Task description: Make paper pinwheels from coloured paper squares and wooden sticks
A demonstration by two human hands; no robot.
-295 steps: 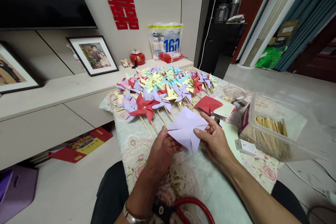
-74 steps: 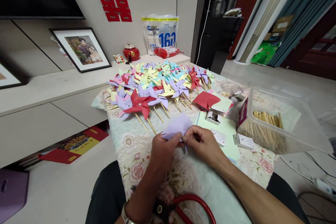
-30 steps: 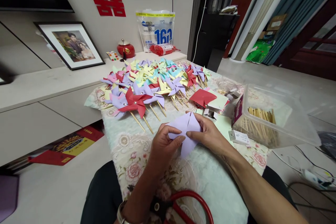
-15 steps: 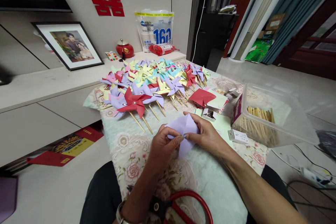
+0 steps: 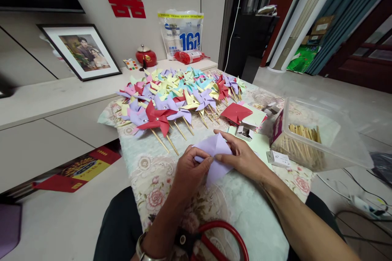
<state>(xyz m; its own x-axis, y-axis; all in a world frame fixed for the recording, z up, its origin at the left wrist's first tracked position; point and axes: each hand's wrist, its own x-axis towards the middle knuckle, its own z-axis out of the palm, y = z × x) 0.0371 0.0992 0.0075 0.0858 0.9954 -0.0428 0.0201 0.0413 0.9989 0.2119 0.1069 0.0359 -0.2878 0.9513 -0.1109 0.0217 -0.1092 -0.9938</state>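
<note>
A light purple paper sheet (image 5: 218, 171), partly folded, is held between both hands above the table. My left hand (image 5: 193, 168) pinches its left side, thumb and forefinger near the middle of the sheet. My right hand (image 5: 240, 153) grips the right side, its thumb pressed close to the centre and its fingers behind the paper. Whatever lies under the fingertips is hidden. Beyond the hands lie many finished paper pinwheels on sticks, a red pinwheel (image 5: 157, 119) nearest. Red-handled scissors (image 5: 226, 225) rest close to my lap, below the hands.
To the right stands a clear plastic bin (image 5: 339, 153) with wooden sticks (image 5: 304, 134). Red paper sheets (image 5: 235, 113), a small open box (image 5: 245, 132) and a small white box (image 5: 278, 158) lie before it. A floral tablecloth (image 5: 154, 195) covers the table.
Both thumbs have shifted slightly at the middle of the purple paper, and its lower flap has swung a little to the left. Everything else stays put.
</note>
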